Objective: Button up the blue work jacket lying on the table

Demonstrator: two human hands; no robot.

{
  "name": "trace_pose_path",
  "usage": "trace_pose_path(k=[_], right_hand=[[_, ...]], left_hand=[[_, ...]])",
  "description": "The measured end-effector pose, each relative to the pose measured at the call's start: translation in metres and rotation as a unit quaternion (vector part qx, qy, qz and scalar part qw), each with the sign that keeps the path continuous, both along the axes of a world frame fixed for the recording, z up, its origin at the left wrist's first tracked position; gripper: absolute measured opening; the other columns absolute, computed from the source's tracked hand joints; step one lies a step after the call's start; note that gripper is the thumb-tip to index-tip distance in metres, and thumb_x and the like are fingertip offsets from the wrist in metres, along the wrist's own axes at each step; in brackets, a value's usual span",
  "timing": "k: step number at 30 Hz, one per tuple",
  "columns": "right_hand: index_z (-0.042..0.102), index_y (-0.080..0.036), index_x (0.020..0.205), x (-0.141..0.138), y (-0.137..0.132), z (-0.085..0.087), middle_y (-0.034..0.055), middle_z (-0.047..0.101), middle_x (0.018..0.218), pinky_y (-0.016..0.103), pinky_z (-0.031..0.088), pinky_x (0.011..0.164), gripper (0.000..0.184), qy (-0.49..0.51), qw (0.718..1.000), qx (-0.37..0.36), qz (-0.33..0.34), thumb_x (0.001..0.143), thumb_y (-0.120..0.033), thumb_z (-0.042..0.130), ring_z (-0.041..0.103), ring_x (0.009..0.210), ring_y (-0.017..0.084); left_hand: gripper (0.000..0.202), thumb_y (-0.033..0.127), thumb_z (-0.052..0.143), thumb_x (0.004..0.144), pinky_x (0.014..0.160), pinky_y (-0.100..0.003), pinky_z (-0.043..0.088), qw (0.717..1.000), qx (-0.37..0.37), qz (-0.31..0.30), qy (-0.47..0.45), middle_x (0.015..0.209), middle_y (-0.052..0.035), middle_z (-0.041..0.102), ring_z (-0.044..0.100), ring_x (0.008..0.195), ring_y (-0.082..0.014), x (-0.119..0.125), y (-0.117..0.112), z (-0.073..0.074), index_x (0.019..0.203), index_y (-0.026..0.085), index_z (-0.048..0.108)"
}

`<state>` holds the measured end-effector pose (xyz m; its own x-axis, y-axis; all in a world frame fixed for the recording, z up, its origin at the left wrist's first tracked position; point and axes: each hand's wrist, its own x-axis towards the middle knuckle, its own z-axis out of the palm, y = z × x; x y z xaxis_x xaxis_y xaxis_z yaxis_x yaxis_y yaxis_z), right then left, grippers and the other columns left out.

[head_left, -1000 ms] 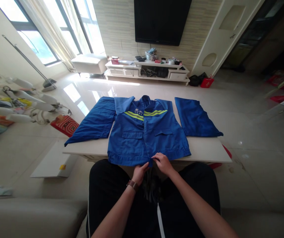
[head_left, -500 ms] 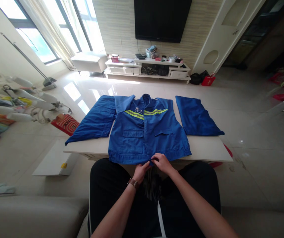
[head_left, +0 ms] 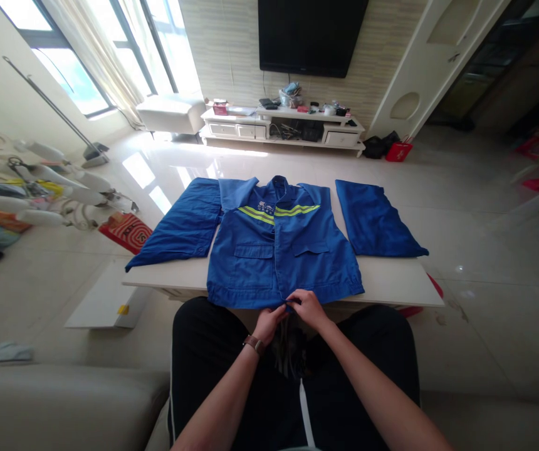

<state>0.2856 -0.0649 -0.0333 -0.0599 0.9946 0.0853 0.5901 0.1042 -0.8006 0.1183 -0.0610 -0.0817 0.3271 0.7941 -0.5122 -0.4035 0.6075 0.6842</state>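
A blue work jacket [head_left: 251, 266] with yellow-green stripes lies front side up on a white table [head_left: 392, 282], its collar away from me and its bottom hem hanging a little over the near edge. My left hand [head_left: 269, 324] pinches the hem at the middle of the front. Right beside it, my right hand [head_left: 308, 308] grips the same spot, thumb and fingers closed on the cloth. Whatever fastener may be under the fingertips is hidden. Folded blue cloth [head_left: 182, 219] lies left of the jacket, and another folded blue cloth [head_left: 375, 219] lies to its right.
My knees in black trousers [head_left: 368, 369] reach the table's near edge. A red bag [head_left: 126, 232] stands on the floor at the left, near a white low box [head_left: 104, 304]. Farther off are a TV cabinet [head_left: 236, 130] and a white ottoman [head_left: 170, 114].
The view has shifted very slightly. Both hands stay at the hem's middle with almost no visible movement, and the jacket lies as before.
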Motion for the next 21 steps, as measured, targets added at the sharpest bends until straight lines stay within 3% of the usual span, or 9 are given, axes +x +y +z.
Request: trace_pose_path(k=[6, 12, 16, 21], right_hand=[[0.074, -0.024, 0.086, -0.006, -0.005, -0.009, 0.0031, 0.074, 0.086, 0.034, 0.050, 0.082, 0.016, -0.037, 0.998, 0.022, -0.040, 0.087, -0.013, 0.062, 0.068, 0.087, 0.022], [0.074, -0.023, 0.088, -0.006, -0.012, -0.012, 0.0047, 0.072, 0.088, 0.034, 0.050, 0.084, 0.026, -0.113, 0.993, 0.037, 0.001, 0.084, -0.003, 0.058, 0.064, 0.093, 0.023], [0.077, -0.023, 0.085, -0.005, -0.010, -0.010, 0.0042, 0.071, 0.088, 0.032, 0.050, 0.084, 0.024, -0.094, 0.995, 0.018, 0.001, 0.084, -0.004, 0.062, 0.065, 0.093, 0.022], [0.082, -0.024, 0.096, 0.000, -0.010, -0.006, 0.0041, 0.073, 0.091, 0.032, 0.050, 0.085, 0.023, -0.032, 0.999, -0.001, 0.009, 0.089, -0.012, 0.064, 0.067, 0.090, 0.020]], left_hand=[[0.044, 0.037, 0.097, 0.060, 0.089, -0.033, 0.060, 1.000, 0.002, 0.002, -0.001, 0.098, -0.0141, 0.080, 0.074, 0.088, -0.0224, 0.000, 0.000, 0.001, 0.090, 0.009, 0.081], [0.041, 0.039, 0.098, 0.057, 0.084, -0.032, 0.061, 1.000, -0.011, 0.011, 0.004, 0.084, -0.0119, 0.078, 0.073, 0.079, -0.0201, -0.001, 0.001, -0.008, 0.077, 0.009, 0.079], [0.047, 0.039, 0.099, 0.054, 0.085, -0.033, 0.061, 0.999, -0.034, 0.014, -0.003, 0.092, -0.0145, 0.079, 0.074, 0.085, -0.0219, 0.000, 0.001, -0.009, 0.084, 0.008, 0.080], [0.052, 0.036, 0.100, 0.055, 0.082, -0.032, 0.061, 0.999, -0.024, 0.027, -0.008, 0.108, -0.0167, 0.079, 0.075, 0.091, -0.0243, 0.001, 0.000, -0.004, 0.096, 0.010, 0.082]])
